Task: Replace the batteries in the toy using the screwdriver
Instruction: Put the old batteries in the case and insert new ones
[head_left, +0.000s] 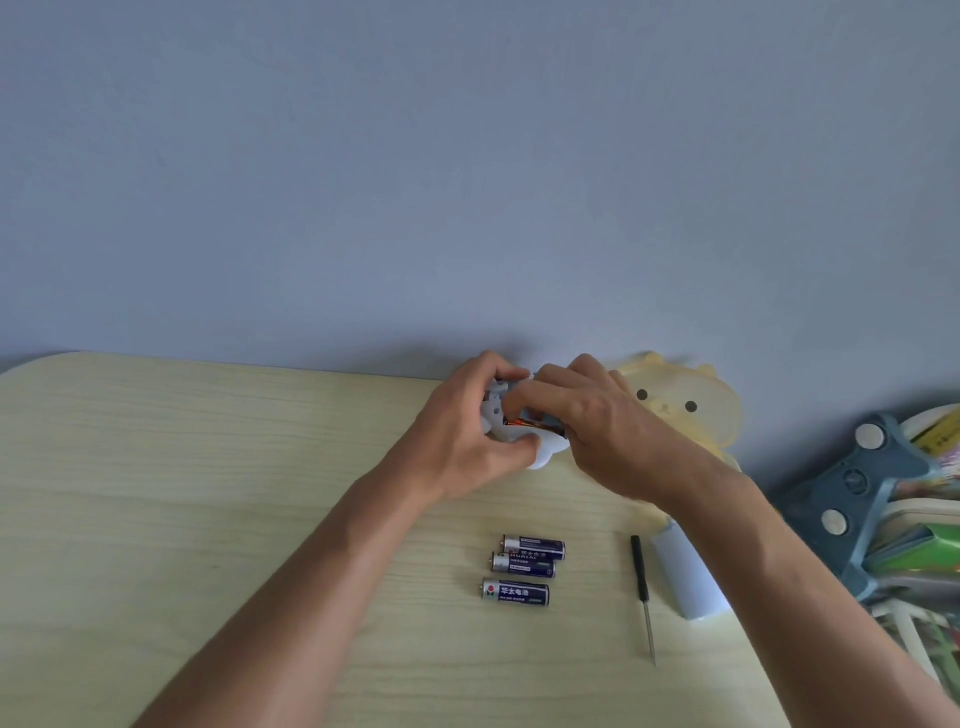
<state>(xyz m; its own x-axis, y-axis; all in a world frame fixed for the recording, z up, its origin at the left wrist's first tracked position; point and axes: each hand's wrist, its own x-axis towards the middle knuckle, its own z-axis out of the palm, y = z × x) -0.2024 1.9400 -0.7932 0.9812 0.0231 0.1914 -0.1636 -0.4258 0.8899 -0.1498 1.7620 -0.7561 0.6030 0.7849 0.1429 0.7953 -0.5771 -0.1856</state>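
Note:
A small white toy (543, 451) is held just above the far edge of the pale wooden table (208, 493). My left hand (470, 431) grips its left side. The fingers of my right hand (597, 415) pinch an orange-and-black battery (524, 423) lying in the toy's open compartment. Three blue batteries (524, 569) lie side by side on the table nearer to me. A black-handled screwdriver (643, 592) lies to their right, tip pointing toward me. Beside it lies a white cover (688, 577), partly under my right forearm.
A yellow bear-shaped board (696, 410) leans against the blue-grey wall behind my right hand. Off the table's right edge stands a blue rack (852, 499) with books and coloured items.

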